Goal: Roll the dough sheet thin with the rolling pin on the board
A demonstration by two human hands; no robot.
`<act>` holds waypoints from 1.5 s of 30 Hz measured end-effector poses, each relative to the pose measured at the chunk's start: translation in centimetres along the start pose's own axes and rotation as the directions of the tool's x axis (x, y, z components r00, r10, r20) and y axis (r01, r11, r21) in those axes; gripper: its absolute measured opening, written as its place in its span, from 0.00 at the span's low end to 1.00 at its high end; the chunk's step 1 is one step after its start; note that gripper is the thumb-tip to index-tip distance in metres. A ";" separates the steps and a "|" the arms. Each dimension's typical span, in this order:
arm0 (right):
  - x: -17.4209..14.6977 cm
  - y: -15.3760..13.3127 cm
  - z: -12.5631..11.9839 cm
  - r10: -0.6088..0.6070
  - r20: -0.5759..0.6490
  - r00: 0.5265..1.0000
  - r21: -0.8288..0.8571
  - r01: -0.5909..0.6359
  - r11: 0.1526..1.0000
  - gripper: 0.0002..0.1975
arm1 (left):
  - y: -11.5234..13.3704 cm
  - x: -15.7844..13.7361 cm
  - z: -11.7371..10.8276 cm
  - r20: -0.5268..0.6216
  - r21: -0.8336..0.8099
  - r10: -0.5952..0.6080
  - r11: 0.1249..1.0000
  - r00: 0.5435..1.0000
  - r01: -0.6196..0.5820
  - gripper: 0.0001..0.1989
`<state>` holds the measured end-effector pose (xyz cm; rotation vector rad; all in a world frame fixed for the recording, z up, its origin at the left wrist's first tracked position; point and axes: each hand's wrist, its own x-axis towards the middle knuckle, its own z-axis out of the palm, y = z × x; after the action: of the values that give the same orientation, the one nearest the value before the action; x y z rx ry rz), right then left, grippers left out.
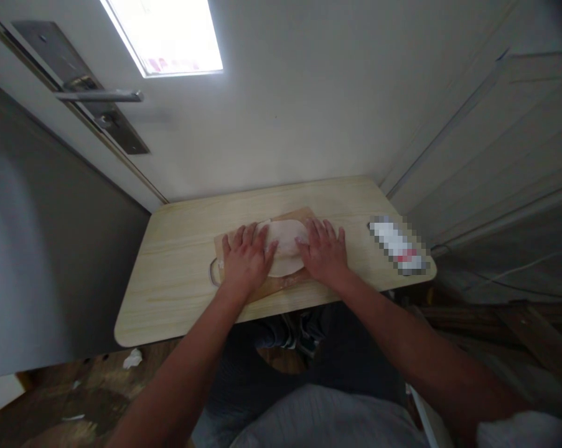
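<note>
A pale, flat sheet of dough (286,239) lies on a light brown cutting board (274,286) in the middle of the table. My left hand (248,255) rests palm down on the left part of the dough, its fingers spread and pointing away from me. On the right part lies my right hand (325,249), also palm down with fingers apart. Both thumbs point inward across the dough and do not meet. A curved metal handle (212,272) sticks out from the board's left end. Parts of the dough and board are hidden under my hands.
The light wooden table (178,249) stands against a white door (309,112) with a metal lever handle (103,96). A blurred-out white and red item (397,246) lies at the table's right end. A grey panel (38,236) rises on the left. Crumpled white paper (132,359) is on the floor.
</note>
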<state>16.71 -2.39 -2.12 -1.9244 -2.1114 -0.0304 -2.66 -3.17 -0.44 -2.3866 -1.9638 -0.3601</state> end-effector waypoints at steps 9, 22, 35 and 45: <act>3.2 0.0 0.5 -0.008 0.002 1.000 -0.032 0.008 0.999 0.30 | -0.7 3.5 0.6 0.023 -0.006 -0.042 0.999 0.999 0.043 0.29; 8.2 0.2 1.3 0.020 0.077 0.997 -0.048 -0.016 0.999 0.30 | -2.4 7.9 1.9 0.044 -0.046 -0.029 0.998 0.999 0.031 0.29; 11.8 1.2 2.6 -0.002 0.159 0.987 -0.009 0.004 1.000 0.31 | -3.1 10.4 2.2 -0.012 -0.070 -0.025 0.997 1.000 0.024 0.28; 11.4 1.1 2.5 -0.020 0.123 0.992 -0.017 0.022 1.000 0.30 | -3.0 10.1 2.2 -0.034 -0.062 -0.007 0.998 0.999 0.005 0.27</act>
<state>16.46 9.27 -2.17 -1.9612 -2.2176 0.0660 -3.42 7.53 -1.01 -2.3944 -1.9750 -0.4648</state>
